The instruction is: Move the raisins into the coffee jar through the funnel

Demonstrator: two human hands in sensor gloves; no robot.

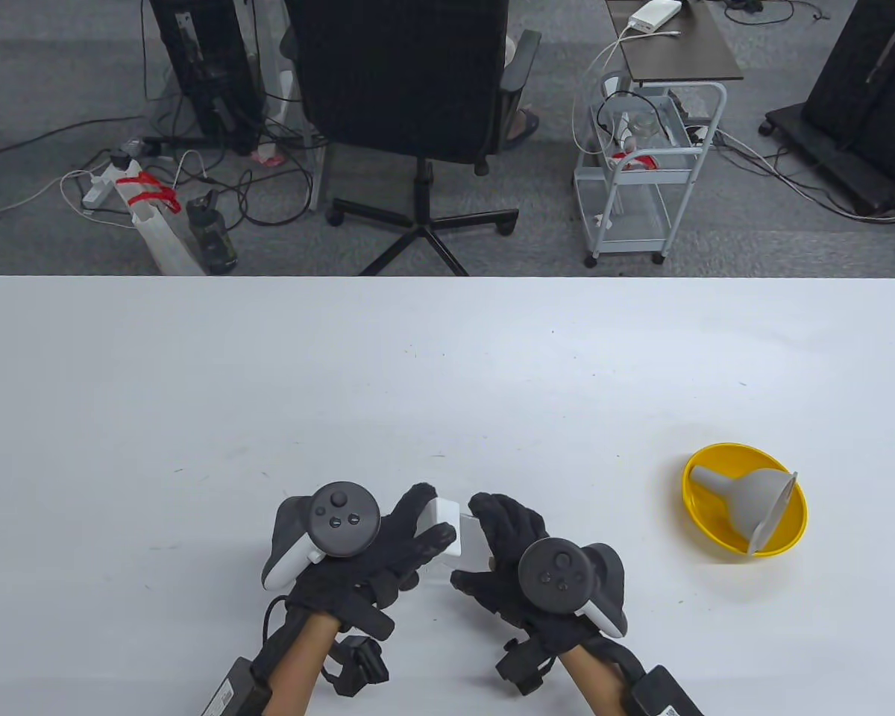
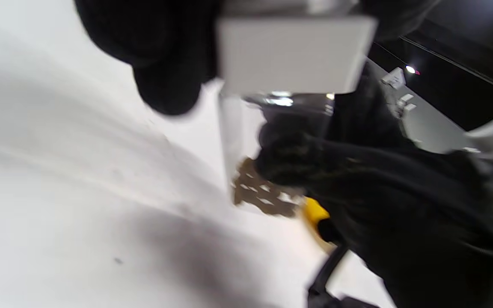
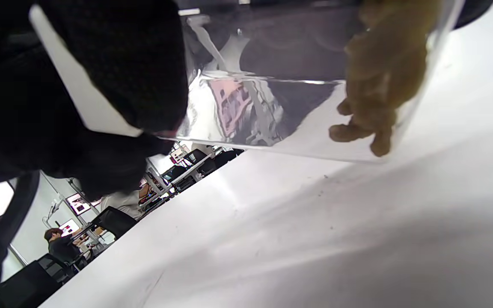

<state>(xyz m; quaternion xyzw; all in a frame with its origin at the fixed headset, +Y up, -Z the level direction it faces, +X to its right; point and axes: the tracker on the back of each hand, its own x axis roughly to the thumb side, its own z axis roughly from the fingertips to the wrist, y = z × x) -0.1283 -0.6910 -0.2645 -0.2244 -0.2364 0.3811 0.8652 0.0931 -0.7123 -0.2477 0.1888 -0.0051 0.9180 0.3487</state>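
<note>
A clear coffee jar (image 1: 468, 553) with a white lid (image 1: 447, 523) sits between my two hands near the table's front edge. My left hand (image 1: 425, 531) grips the lid; in the left wrist view its fingers (image 2: 165, 60) lie beside the lid (image 2: 293, 53). My right hand (image 1: 486, 538) holds the jar's body (image 3: 280, 98). Brown raisins (image 3: 379, 81) lie in the jar's bottom and also show in the left wrist view (image 2: 263, 194). A grey funnel (image 1: 749, 498) lies on its side in a yellow bowl (image 1: 705, 522) to the right, away from both hands.
The white table (image 1: 343, 388) stretches far and left of the hands. The yellow bowl is about a hand's width right of my right hand. An office chair (image 1: 410, 89) and a wire cart (image 1: 641, 171) stand on the floor beyond the far edge.
</note>
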